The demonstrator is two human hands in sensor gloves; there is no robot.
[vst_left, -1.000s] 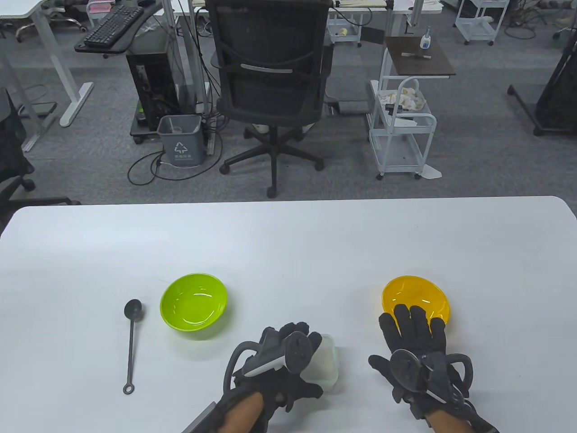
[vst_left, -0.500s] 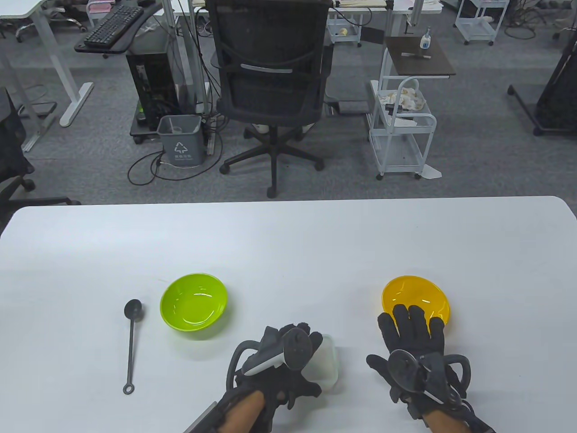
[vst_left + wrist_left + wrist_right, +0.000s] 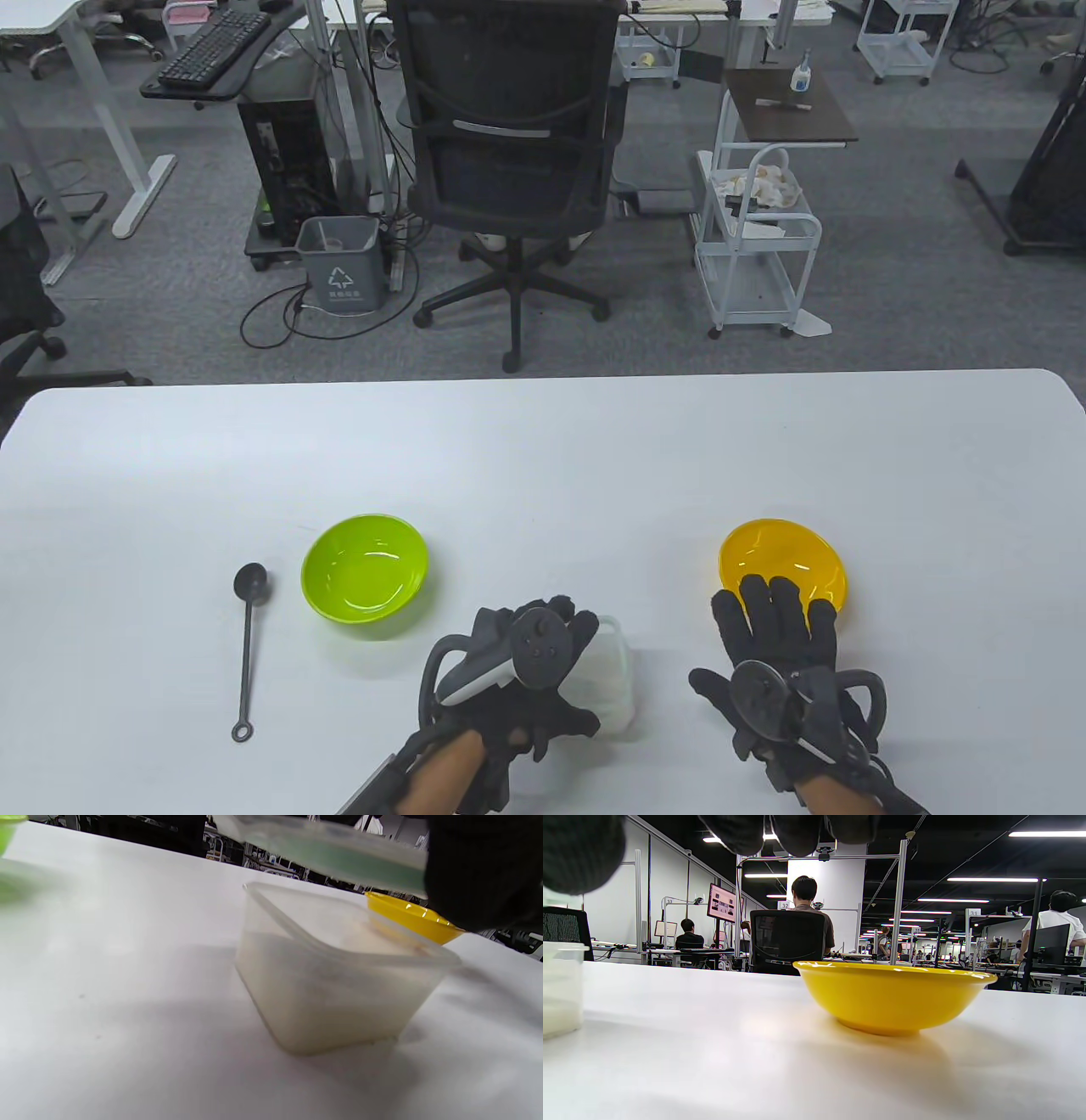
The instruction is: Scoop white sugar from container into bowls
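Observation:
A clear plastic container (image 3: 617, 692) half full of white sugar stands at the table's near middle; it also shows in the left wrist view (image 3: 335, 984). My left hand (image 3: 543, 654) is over it and grips its translucent lid (image 3: 331, 855), held tilted just above the open rim. My right hand (image 3: 785, 645) lies flat on the table with fingers spread, fingertips at the near rim of the empty yellow bowl (image 3: 780, 552), which also shows in the right wrist view (image 3: 895, 995). An empty green bowl (image 3: 365, 567) sits to the left. A black long-handled spoon (image 3: 247, 645) lies left of it.
The white table (image 3: 543, 458) runs wide beyond the bowls. A black office chair (image 3: 509, 153) stands past its far edge. The container's side shows at the left edge of the right wrist view (image 3: 560, 988).
My left hand has shifted a little left and turned, and the lid has come up off the container. The right hand, bowls and spoon have not moved.

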